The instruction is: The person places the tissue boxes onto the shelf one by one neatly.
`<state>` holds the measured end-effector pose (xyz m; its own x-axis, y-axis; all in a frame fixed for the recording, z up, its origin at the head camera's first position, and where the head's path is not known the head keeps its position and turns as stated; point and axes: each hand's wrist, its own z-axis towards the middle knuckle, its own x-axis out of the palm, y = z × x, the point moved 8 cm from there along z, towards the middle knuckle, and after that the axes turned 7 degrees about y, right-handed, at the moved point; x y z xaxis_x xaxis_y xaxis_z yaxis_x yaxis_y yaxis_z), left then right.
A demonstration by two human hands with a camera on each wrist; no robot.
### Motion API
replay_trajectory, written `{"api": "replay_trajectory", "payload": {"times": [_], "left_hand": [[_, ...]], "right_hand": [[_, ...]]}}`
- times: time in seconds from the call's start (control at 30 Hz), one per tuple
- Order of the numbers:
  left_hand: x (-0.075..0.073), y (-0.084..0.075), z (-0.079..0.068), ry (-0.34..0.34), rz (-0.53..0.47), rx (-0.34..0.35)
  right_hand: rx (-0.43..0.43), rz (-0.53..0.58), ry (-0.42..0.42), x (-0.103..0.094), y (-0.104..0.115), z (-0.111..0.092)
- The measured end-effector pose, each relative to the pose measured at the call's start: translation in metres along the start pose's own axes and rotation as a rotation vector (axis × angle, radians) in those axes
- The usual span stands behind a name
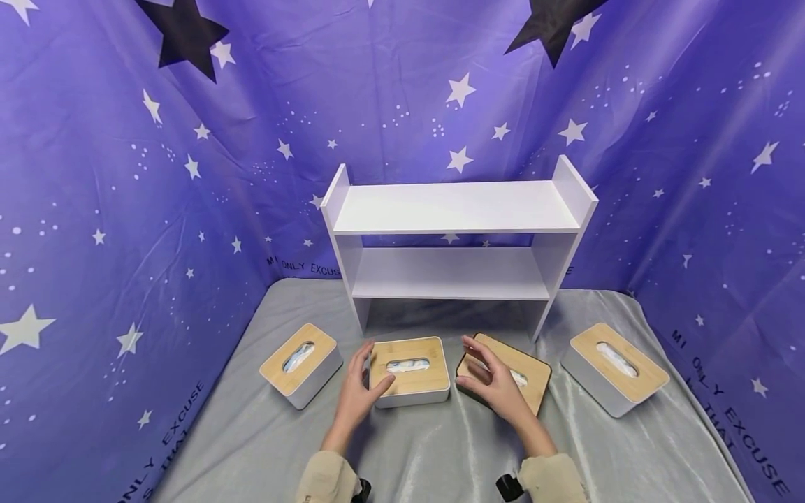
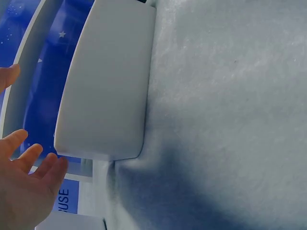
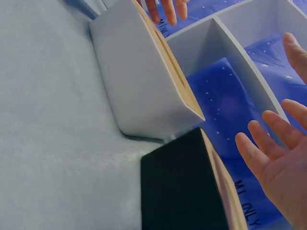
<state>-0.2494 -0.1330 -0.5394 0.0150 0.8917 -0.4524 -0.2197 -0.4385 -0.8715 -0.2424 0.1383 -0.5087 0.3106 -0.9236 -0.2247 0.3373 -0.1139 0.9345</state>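
In the head view my left hand (image 1: 361, 392) is at the left end of a white tissue box (image 1: 410, 398) with a bamboo lid, its thumb overlapping the lid's edge. The left wrist view shows the fingers (image 2: 45, 167) spread beside one end of that box (image 2: 108, 81), holding nothing. My right hand (image 1: 501, 392) hovers over a dark tissue box (image 1: 533, 381), also bamboo-lidded, which lies at an angle. Fingers (image 3: 261, 141) of this hand are loosely spread and apart from the dark box (image 3: 182, 184) in the right wrist view. White tissue shows in both lid slots.
A white two-tier shelf (image 1: 453, 209) stands behind the boxes, against a purple star-printed curtain (image 1: 402, 91). One white tissue box (image 1: 314, 381) sits at the left and another (image 1: 604, 388) at the right. Grey cloth (image 1: 428, 454) covers the table.
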Motion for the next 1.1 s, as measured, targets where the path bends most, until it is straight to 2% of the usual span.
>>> {"api": "replay_trajectory", "payload": {"times": [0.27,0.43,0.77,0.93,1.1], "left_hand": [[0.005,0.004,-0.004,-0.029,-0.026,0.0],[0.006,0.009,-0.007,-0.033,-0.053,-0.03],[0.009,0.013,-0.012,-0.037,-0.096,-0.055],[0.012,0.02,-0.013,-0.027,-0.125,-0.093],[0.014,0.021,-0.014,-0.021,-0.139,-0.086]], "right_hand": [[0.046,0.006,0.025,0.012,-0.012,-0.003],[0.075,0.021,0.051,0.022,-0.015,-0.003],[0.135,0.018,0.028,0.033,-0.02,-0.005],[0.133,0.011,0.023,0.038,-0.023,-0.007],[0.118,0.001,0.013,0.042,-0.025,-0.007]]}}
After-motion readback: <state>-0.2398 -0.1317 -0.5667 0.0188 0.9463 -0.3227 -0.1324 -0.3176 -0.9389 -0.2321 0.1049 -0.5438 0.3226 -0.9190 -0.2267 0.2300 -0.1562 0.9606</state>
